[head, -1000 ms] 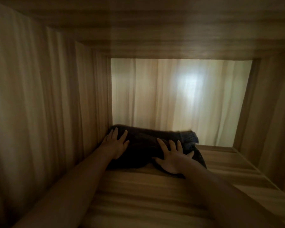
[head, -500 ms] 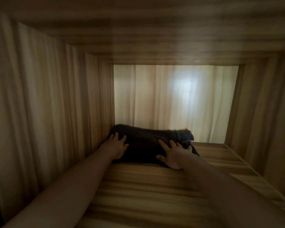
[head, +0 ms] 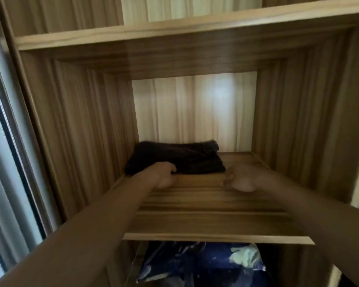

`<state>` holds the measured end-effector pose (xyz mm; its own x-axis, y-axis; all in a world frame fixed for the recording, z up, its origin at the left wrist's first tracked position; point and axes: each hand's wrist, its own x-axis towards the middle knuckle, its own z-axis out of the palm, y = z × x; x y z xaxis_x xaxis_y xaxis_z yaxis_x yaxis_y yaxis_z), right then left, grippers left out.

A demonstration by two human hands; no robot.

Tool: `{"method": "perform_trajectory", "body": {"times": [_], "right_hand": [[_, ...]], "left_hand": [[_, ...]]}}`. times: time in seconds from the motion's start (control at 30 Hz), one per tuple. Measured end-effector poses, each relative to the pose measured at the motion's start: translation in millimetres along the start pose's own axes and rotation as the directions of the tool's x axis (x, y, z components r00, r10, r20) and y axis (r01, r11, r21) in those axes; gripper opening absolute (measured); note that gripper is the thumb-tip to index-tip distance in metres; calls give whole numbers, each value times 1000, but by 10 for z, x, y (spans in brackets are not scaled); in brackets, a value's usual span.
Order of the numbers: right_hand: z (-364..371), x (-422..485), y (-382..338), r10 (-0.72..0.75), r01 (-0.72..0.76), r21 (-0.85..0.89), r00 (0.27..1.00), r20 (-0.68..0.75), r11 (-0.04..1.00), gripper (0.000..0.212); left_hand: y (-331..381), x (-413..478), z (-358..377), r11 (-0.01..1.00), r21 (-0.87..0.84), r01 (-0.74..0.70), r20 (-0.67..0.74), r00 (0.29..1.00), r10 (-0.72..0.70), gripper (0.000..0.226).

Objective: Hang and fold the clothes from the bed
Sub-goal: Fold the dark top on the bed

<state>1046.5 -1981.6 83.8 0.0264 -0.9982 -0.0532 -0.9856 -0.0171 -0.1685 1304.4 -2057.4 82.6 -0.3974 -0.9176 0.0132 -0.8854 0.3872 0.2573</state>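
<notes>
Left hand [head: 164, 176], seen from the head camera, sits curled at the front edge of the folded dark brown fabric garment [head: 180, 160]; whether it pinches the cloth or only touches it cannot be told. Right hand [head: 239, 180], blurred, is loosely curled and empty, just beside the garment's front right corner. This piece looks done: a compact, slightly rumpled bundle at the back left of the striped wooden wardrobe shelf [head: 205, 206], against the side wall. Bed and remaining clothes are out of view.
</notes>
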Motion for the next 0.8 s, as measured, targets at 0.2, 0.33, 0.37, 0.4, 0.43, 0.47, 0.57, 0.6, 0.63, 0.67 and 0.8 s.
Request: {"method": "perform_trajectory", "body": {"times": [0.2, 0.33, 0.37, 0.4, 0.43, 0.47, 0.57, 0.6, 0.63, 0.67, 0.8], "right_hand": [[-7, -579, 204, 173, -175, -62, 984, -26, 983, 33], [-14, -997, 187, 273, -274, -18, 960, -57, 962, 39], [7, -1088, 162, 287, -288, -11, 956, -68, 958, 37], [38, -1172, 138, 312, -314, -15, 947, -72, 949, 32], [71, -1257, 107, 333, -335, -14, 939, -83, 942, 25], [104, -1334, 92, 361, -365, -23, 928, -94, 931, 24], [218, -1642, 26, 475, -481, -41, 874, -102, 876, 36], [248, -1776, -14, 518, -524, -36, 848, -109, 851, 37], [278, -1915, -38, 556, -562, -26, 823, -112, 827, 37], [304, -2070, -55, 598, -604, -25, 794, -111, 797, 42], [445, -2850, -89, 762, -768, 18, 632, -144, 640, 55]], "left_hand": [[559, -87, 82, 980, 62, -187, 30, 982, 186, 38], [787, -68, 172, 952, 64, -300, 87, 952, 295, 33], [815, -67, 205, 941, 67, -332, 105, 940, 324, 35], [837, -67, 241, 929, 71, -364, 119, 927, 354, 37], [865, -74, 266, 916, 71, -394, 128, 915, 383, 39], [892, -86, 290, 903, 68, -425, 131, 901, 414, 42], [1024, -195, 331, 852, 51, -521, 145, 848, 510, 43], [1095, -249, 340, 830, 35, -556, 151, 824, 546, 42], [1182, -308, 352, 807, 12, -590, 159, 798, 581, 41], [1291, -379, 366, 779, -13, -626, 166, 767, 619, 39], [1823, -764, 551, 650, -126, -749, 207, 621, 756, 25]]}}
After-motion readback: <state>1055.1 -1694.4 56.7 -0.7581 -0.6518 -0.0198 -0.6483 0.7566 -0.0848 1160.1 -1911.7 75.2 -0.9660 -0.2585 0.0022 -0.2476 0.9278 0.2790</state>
